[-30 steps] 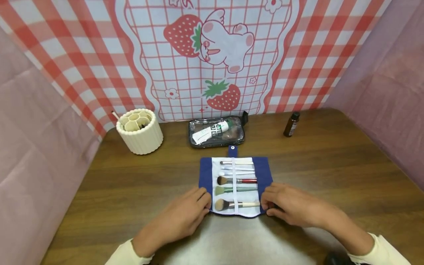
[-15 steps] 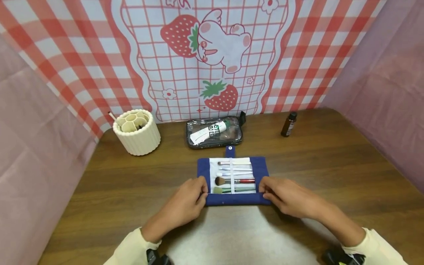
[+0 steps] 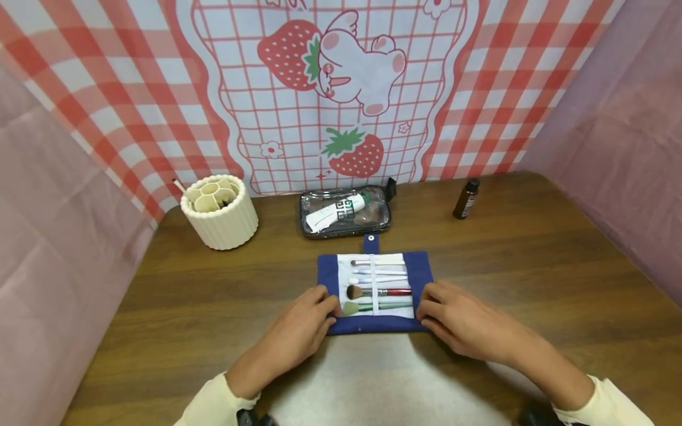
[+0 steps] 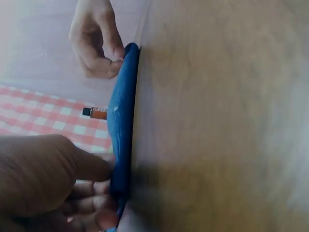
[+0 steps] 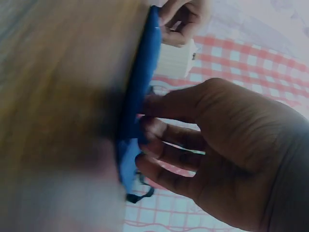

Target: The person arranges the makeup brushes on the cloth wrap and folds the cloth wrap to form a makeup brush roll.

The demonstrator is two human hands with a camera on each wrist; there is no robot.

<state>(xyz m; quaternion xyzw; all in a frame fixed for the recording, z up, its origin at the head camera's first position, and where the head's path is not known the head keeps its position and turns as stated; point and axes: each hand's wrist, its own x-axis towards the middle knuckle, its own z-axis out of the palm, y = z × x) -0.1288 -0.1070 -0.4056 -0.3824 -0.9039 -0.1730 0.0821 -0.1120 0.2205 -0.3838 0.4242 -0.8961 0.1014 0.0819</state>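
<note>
A navy makeup brush roll lies on the table with its near edge folded over into a thick band. Above the fold its white lining shows several makeup brushes under a white elastic strap, among them a red-handled brush and a green brush. The left hand pinches the folded band at its left end, the thumb on the near side in the left wrist view. At the right end, the right hand holds the band between thumb and fingers. The largest brush, seen earlier nearest the person, is hidden inside the fold.
Behind the roll is a clear zip pouch with a white tube inside. A cream ribbed holder stands at the back left, a dark bottle at the back right. A checked cloth hangs behind the wooden table.
Both hands have turned the roll's near edge up and over the nearest brush, moving slightly away from the person. Over the last half second the fold has settled a little flatter.
</note>
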